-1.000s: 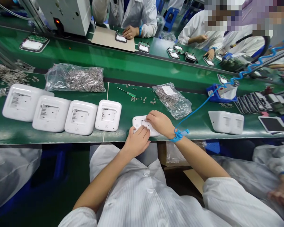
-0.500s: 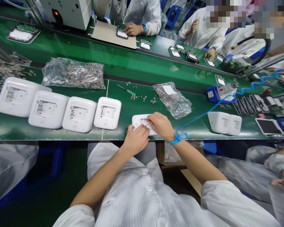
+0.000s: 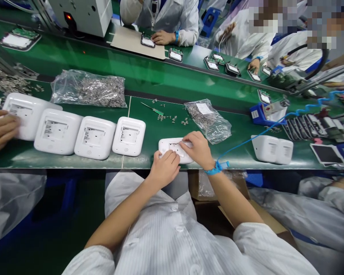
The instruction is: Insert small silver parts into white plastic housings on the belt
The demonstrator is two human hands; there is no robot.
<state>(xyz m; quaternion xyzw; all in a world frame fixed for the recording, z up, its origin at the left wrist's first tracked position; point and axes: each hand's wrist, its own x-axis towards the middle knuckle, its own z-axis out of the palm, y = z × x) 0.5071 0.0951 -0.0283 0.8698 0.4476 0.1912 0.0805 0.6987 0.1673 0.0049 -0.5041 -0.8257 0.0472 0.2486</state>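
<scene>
A white plastic housing (image 3: pixel 164 145) lies on the green bench at its near edge, turned sideways with its recess facing up. My left hand (image 3: pixel 165 167) grips its near side, fingers curled over the rim. Over the recess, my right hand (image 3: pixel 199 150) has thumb and forefinger pinched together; anything between them is too small to make out. A blue wrist strap (image 3: pixel 215 168) circles my right wrist. Beyond the housing are loose small metal parts (image 3: pixel 174 119), a green-handled screwdriver (image 3: pixel 157 111) and a clear bag of metal parts (image 3: pixel 205 116).
To the left stands a row of white housings (image 3: pixel 129 147); a co-worker's hand (image 3: pixel 1 130) touches the farthest one. A larger bag of metal parts (image 3: pixel 100 91) lies behind them. On the right are more white housings (image 3: pixel 260 149), a blue bin (image 3: pixel 258 114) and the strap's blue cord (image 3: pixel 246 140).
My right hand has shifted slightly, showing more of the housing's right end. My left hand stays in place. A co-worker's hand has come in from the left onto the farthest housing.
</scene>
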